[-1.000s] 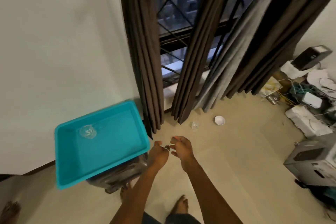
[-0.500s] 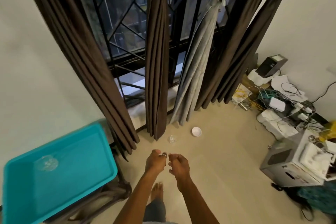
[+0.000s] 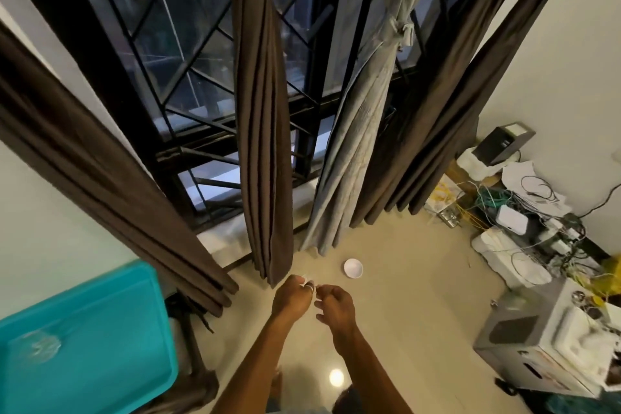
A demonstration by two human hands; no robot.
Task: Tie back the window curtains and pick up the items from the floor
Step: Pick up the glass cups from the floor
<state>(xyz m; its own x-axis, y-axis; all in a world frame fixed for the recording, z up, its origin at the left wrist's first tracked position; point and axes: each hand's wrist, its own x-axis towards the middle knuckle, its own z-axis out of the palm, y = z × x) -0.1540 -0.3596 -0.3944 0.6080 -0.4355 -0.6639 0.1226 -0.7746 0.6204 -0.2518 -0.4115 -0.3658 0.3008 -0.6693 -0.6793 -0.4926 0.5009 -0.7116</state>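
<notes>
My left hand point(image 3: 290, 297) and my right hand point(image 3: 336, 306) hover side by side over the floor, fingers loosely curled, holding nothing I can make out. A ring shows on the left hand. Just beyond them a small white bowl point(image 3: 353, 268) lies on the floor. A bit of a small clear item point(image 3: 305, 277) peeks out past my left fingers. A brown curtain panel point(image 3: 265, 131) hangs loose in the middle. The grey curtain point(image 3: 363, 131) is knotted with a tie. More brown curtains hang at the left point(image 3: 87, 171) and right point(image 3: 447, 118).
A teal plastic tub point(image 3: 100, 339) stands on a stand at lower left with a clear item inside. Cables, boxes and devices point(image 3: 517, 222) crowd the right wall, with a grey machine point(image 3: 524, 343) nearer. The barred window point(image 3: 188, 77) is behind the curtains.
The view has lifted and moved closer to the window, so the tub slid to the lower left. Both hands stay close together, now nearer the bowl and covering most of the clear item.
</notes>
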